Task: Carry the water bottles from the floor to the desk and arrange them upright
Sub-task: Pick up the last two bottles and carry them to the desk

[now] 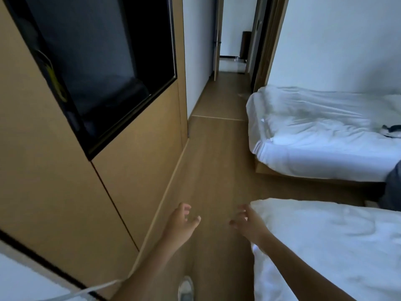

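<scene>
Shoe (186, 287): bottom centre of the frame, pale toe on the wooden floor (212, 170).

White cable (86, 291): lower left, running from the left edge toward the left forearm.

Left hand (181, 220): lower centre, held out over the floor. Fingers spread and loosely curved, holding nothing.

Right hand (247, 221): lower centre, just right of the left hand, its back beside the corner of the near bed (325, 246). Fingers spread wide, holding nothing.

Near bed: lower right, white bedding, filling that corner of the frame.

Wood panel wall (65, 181): left half, with a dark screen (97, 61) set into it at upper left. A pale surface shows at the lower left corner; what it is cannot be told.

Far bed (325, 135): right middle, rumpled white bedding, a small dark object (390, 130) lying on it near the right edge. A dark shape at the right edge between the beds is cut off and cannot be identified.

Hallway (227, 68): upper centre, narrow, with a door frame and a dark bin-like shape at its far end.

Water bottles: none in view, neither on the visible floor nor in either hand. No desk can be made out.

Task status, judged: both hands empty, so no bottle is being carried now. How many bottles are already placed cannot be told. At least finding and picking up a bottle seems to lie ahead.
</scene>
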